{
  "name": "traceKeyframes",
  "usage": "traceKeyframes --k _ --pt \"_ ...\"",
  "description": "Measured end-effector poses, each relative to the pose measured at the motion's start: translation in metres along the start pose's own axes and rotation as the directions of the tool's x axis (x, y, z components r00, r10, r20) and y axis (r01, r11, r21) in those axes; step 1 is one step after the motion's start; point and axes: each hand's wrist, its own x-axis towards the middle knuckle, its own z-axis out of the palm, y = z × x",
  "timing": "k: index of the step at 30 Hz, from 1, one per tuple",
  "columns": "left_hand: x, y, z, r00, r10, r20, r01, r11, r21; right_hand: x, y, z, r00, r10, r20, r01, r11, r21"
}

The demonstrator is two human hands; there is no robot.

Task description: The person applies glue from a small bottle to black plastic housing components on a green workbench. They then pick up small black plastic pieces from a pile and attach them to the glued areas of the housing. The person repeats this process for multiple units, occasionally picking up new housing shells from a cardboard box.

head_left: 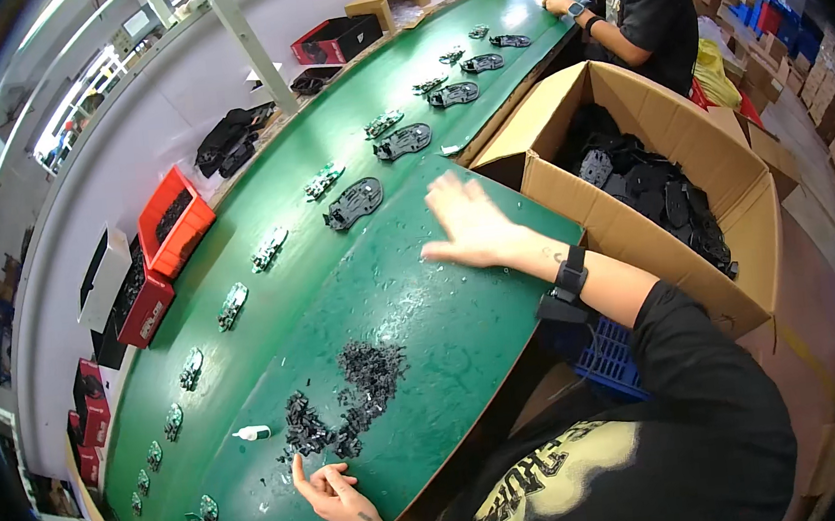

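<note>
My right hand (471, 221) is stretched over the green work surface (462, 306), fingers spread and nothing in them. It is close to a dark plastic shell shaped like a computer-mouse base (354, 204) on the belt. My left hand (335, 496) rests low on the surface, its index finger extended and the others loosely bent, with no object visible in it. Its fingertips are beside a heap of small black plastic pieces (305, 427), which joins a second heap (372, 370). A small white bottle (252, 433) lies to the left of the heaps.
Green circuit boards (270, 249) and more shells (402, 141) line the belt. An open carton (634, 210) of black parts stands at right. Along the left edge are a red bin (173, 224) and boxes. A co-worker (649, 7) works at the far end.
</note>
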Motion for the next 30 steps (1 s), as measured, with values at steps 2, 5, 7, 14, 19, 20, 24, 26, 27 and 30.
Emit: traceKeyframes --k 2,5,7,14,19,20,24,26,27,30 --pt "0.0 -0.001 -0.001 1.0 -0.004 0.009 0.004 1.0 -0.006 -0.009 0.02 -0.003 0.98 0.173 -0.101 -0.183 0.978 -0.1" --pt "0.002 -0.001 0.002 1.0 -0.021 0.015 0.021 1.0 -0.019 -0.03 0.028 -0.005 0.996 0.087 -0.004 -0.087 0.996 0.028" --pt "0.003 0.003 0.003 1.0 -0.023 0.017 0.023 1.0 -0.015 -0.051 0.024 -0.008 0.999 -0.046 0.022 0.043 0.99 0.132" --pt "-0.007 -0.003 0.005 0.996 0.083 -0.039 -0.082 0.996 0.024 -0.135 0.068 -0.094 0.988 -0.017 -0.154 0.081 0.904 0.42" --pt "-0.045 0.05 0.025 0.965 0.023 0.259 -0.044 0.996 0.073 -0.147 0.19 -0.154 0.933 0.348 -0.09 -0.168 0.642 0.748" --pt "-0.055 0.055 0.029 0.946 0.053 0.32 -0.091 0.99 0.105 -0.148 0.214 -0.156 0.881 0.473 0.025 -0.342 0.6 0.723" --pt "-0.064 0.054 0.048 0.865 0.268 0.424 -0.327 0.942 0.071 -0.18 0.324 -0.132 0.529 0.744 0.407 -0.756 0.196 0.624" --pt "-0.062 0.053 0.054 0.871 0.291 0.396 -0.351 0.933 0.086 -0.187 0.379 -0.097 0.373 0.747 0.55 -0.811 -0.025 0.584" --pt "-0.062 0.055 0.054 0.886 0.281 0.37 -0.342 0.933 0.111 -0.176 0.383 -0.079 0.382 0.719 0.581 -0.796 -0.063 0.601" --pt "-0.062 0.056 0.058 0.896 0.318 0.309 -0.386 0.903 0.187 -0.127 0.358 -0.034 0.638 0.699 0.322 -0.719 0.392 0.573"
